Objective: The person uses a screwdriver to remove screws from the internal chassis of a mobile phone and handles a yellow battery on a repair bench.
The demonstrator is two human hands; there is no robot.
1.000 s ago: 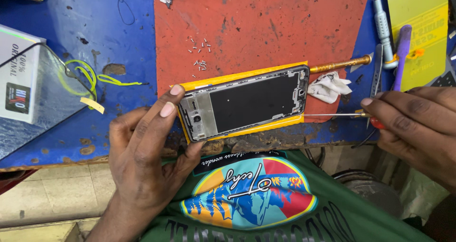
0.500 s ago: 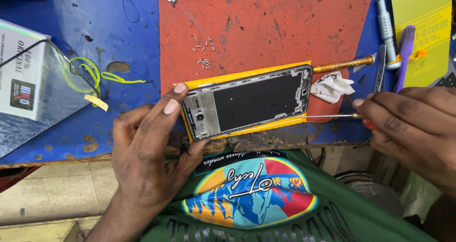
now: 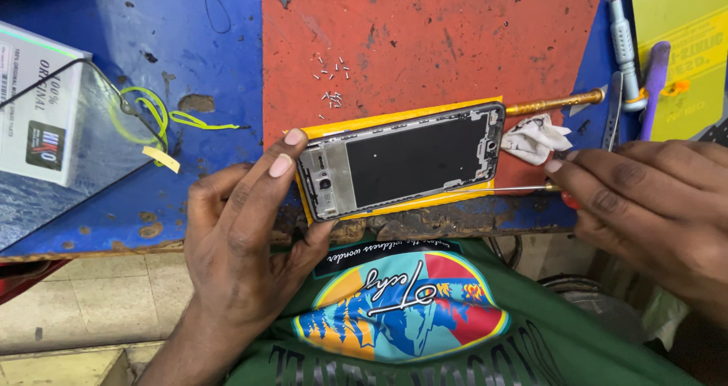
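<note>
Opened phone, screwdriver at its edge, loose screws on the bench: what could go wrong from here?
1. The screwdriver tip sits at the phone's lower right edge; a slip could gouge the frame.
2. Only the left hand steadies the phone, which lies near the bench edge, so it might slide off.
3. The screws lie loose and could scatter.

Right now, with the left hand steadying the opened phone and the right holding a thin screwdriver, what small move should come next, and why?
Probably ease the screwdriver tip slightly further in along the phone's lower right edge. The tip already lies there, the right hand pinches the handle, and the left hand braces the opposite end.
</note>
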